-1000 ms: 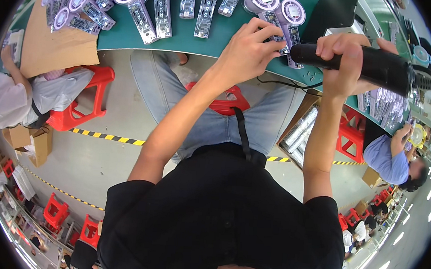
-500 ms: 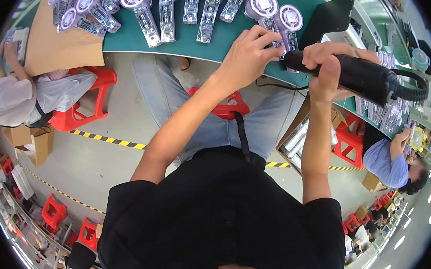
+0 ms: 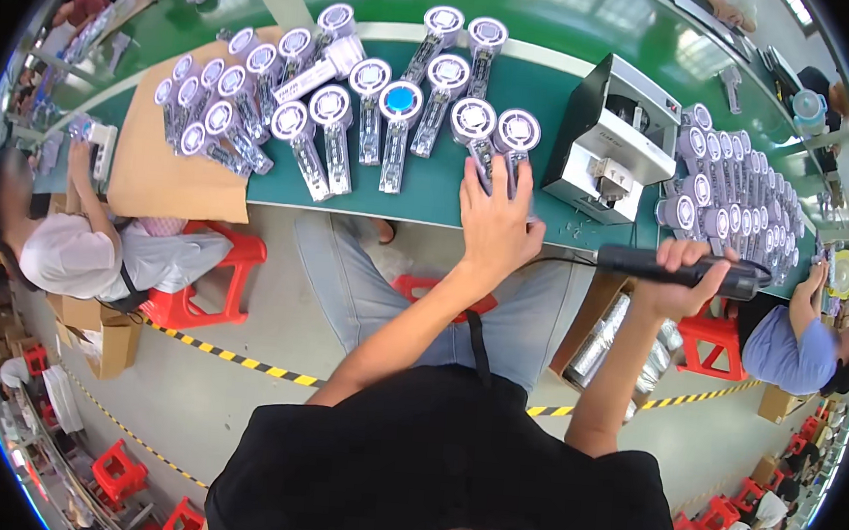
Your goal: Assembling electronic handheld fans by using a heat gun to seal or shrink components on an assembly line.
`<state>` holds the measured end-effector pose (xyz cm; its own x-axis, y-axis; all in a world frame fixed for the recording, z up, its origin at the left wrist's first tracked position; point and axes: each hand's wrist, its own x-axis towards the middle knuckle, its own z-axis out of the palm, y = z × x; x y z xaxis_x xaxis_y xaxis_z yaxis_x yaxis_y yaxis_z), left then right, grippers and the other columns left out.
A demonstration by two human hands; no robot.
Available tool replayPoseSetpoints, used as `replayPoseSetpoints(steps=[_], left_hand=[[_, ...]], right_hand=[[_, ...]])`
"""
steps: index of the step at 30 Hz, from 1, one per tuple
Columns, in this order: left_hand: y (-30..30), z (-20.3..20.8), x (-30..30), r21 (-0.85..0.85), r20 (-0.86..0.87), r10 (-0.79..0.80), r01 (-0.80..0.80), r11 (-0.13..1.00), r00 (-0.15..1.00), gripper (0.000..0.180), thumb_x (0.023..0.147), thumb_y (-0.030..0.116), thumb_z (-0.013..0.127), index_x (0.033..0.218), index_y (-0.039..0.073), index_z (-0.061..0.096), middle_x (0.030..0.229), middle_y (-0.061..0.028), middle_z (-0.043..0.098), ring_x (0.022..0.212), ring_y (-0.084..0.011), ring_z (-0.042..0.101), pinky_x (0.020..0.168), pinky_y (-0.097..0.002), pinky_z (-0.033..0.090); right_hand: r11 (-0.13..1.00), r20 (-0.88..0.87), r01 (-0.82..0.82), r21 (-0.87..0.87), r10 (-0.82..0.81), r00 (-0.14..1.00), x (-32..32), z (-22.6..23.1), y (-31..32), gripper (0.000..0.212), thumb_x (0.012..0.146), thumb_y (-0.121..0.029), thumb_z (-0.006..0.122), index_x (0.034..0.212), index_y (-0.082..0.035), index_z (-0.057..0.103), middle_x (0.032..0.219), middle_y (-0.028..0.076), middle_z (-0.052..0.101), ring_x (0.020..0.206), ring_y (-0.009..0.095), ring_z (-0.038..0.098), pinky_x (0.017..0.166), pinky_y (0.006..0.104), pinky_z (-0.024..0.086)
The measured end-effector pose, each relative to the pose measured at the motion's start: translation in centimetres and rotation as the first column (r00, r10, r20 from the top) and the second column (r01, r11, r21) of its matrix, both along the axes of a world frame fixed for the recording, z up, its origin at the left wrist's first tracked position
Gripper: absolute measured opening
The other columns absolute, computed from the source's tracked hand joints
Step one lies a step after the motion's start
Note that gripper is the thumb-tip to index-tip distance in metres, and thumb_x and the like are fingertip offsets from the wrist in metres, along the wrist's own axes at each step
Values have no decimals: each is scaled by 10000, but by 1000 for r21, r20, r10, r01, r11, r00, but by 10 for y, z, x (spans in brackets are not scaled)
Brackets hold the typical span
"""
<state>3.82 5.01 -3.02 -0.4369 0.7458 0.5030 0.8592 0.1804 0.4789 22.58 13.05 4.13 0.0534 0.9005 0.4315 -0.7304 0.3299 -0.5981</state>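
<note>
My left hand (image 3: 496, 223) lies with its fingers stretched and apart over the clear handles of two round-headed handheld devices, the left one (image 3: 474, 121) and the right one (image 3: 519, 131). Its thumb points off to the right, away from the handles. My right hand (image 3: 681, 283) is wrapped round a black electric screwdriver (image 3: 641, 264), held level at the table's front edge with its narrow end to the left. Several more such devices lie left of my left hand, one with a blue disc (image 3: 400, 100) in its head. Circuit boards show in their handles.
A black and silver machine (image 3: 615, 145) stands right of my left hand. Rows of similar devices (image 3: 718, 222) fill the right end of the green table (image 3: 350, 201). Brown cardboard (image 3: 164, 188) covers its left part. Co-workers sit left (image 3: 72, 231) and right (image 3: 784, 330). A box (image 3: 587, 335) stands below.
The screwdriver has drawn back down and away from the device. My left hand has gone from a pinch near its tip to fingers spread over the two handles. The view has tilted up.
</note>
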Motion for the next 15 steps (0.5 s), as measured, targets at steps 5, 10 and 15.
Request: replayPoseSetpoints(steps=[5,10,15], left_hand=[[2,-1,-22,-19,-21,114,-115,993,993,636,677,136,661,1266,-18,477,1300,-273,434,1046,-437,501,862,-496,429],[-2,19,-31,-273,-62,43,-59,960,997,602,837,202,663,1348,-9,425,1230,-323,451,1020,-450,508,865,-475,449],[-32,43,-48,-253,34,-43,50,966,999,573,870,207,659,1386,95,437,1186,-251,531,1056,-405,553,888,-450,457]], right_hand=[[844,56,170,-509,-165,985,41,-81,-35,178,977,-315,530,1024,-144,516,652,16,458,514,111,410,466,267,352],[488,40,136,-862,-202,979,64,-231,-77,244,909,-255,652,956,-118,457,622,34,464,486,156,470,440,322,417],[600,219,242,-763,-113,969,42,-230,-93,250,918,-206,630,1027,-112,426,643,47,451,484,174,467,440,332,425]])
